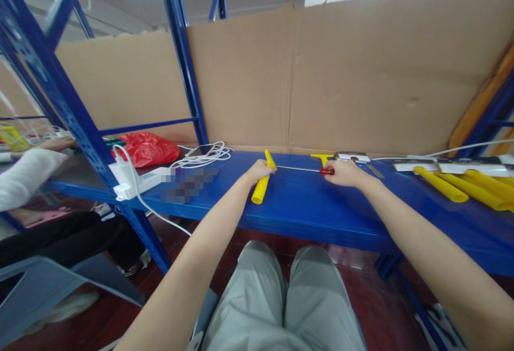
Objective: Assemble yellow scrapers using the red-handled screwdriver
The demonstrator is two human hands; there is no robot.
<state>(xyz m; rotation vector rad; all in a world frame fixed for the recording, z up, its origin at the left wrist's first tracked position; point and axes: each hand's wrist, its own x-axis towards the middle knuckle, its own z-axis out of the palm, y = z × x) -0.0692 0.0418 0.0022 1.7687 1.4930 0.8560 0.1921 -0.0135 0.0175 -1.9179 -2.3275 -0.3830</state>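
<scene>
A yellow plastic handle (261,190) with a round, tube-like grip and a wider head is held near its head by my left hand (258,170), fingers closed. My right hand (344,173) is wrapped round the red grip of a screwdriver (299,169). Its long metal shaft points left, and the tip meets the head of the yellow handle; the exact contact is too small to make out. Just behind my right hand lies another yellow piece (321,157), partly hidden, beside a white-and-silver flat part (353,156).
Several yellow handles with white heads (445,185) lie at the right of the blue shelf (305,211). On the left are a white power strip (140,182), coiled white cable (211,154) and a red plastic bag (146,148). Cardboard (353,77) stands behind. Another person's sleeve (32,174) shows far left.
</scene>
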